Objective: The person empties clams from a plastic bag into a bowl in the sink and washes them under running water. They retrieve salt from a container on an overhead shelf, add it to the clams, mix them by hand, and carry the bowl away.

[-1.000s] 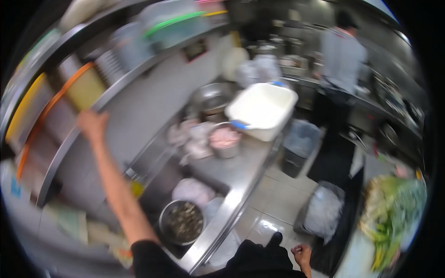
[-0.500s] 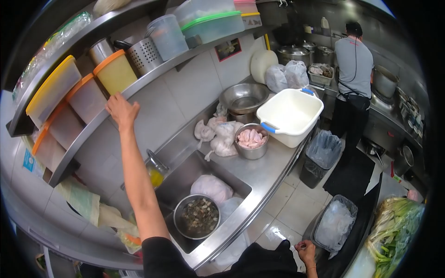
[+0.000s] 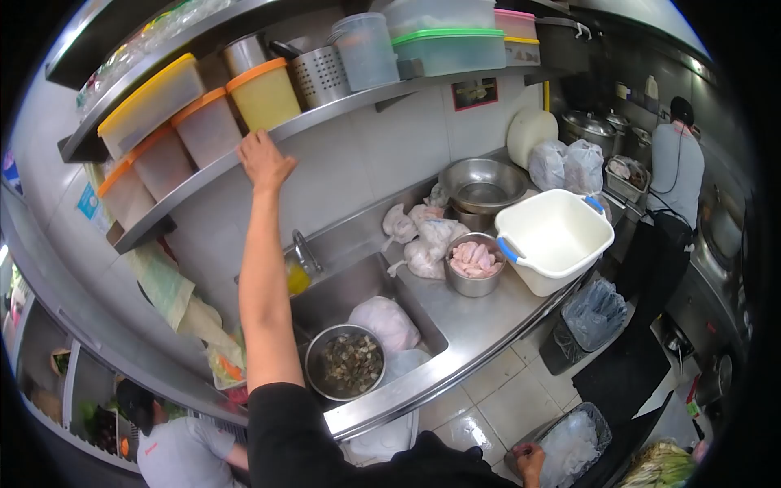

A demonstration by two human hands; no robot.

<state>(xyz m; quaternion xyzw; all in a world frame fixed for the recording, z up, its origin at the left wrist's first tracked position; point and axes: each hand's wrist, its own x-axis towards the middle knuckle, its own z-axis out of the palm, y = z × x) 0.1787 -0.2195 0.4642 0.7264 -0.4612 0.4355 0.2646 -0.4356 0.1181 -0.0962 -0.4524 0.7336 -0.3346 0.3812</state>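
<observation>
My left hand [image 3: 266, 161] is raised to the front edge of the metal shelf [image 3: 325, 114], its fingers stretched over the edge and the thumb apart. Just above the fingertips stands a yellow-filled tub with an orange lid [image 3: 264, 93]. Low at the right, my right hand [image 3: 530, 462] is closed with curled fingers beside a bin lined with clear plastic [image 3: 573, 447]; what it holds, if anything, I cannot make out. Below my left arm, a metal bowl of clams [image 3: 346, 362] sits in the sink [image 3: 431, 329] next to a tied white bag [image 3: 385, 324].
On the counter are a steel pot of raw chicken pieces [image 3: 474, 260], bagged meat [image 3: 431, 248], a wide steel bowl [image 3: 484, 183] and a white basin with blue handles [image 3: 553, 236]. One co-worker [image 3: 675, 171] stands at the far right, another [image 3: 175, 443] at the lower left.
The view has turned left, so the shelf and counter appear further right. A second co-worker has come into view at lower left. My left hand stays at the shelf edge.
</observation>
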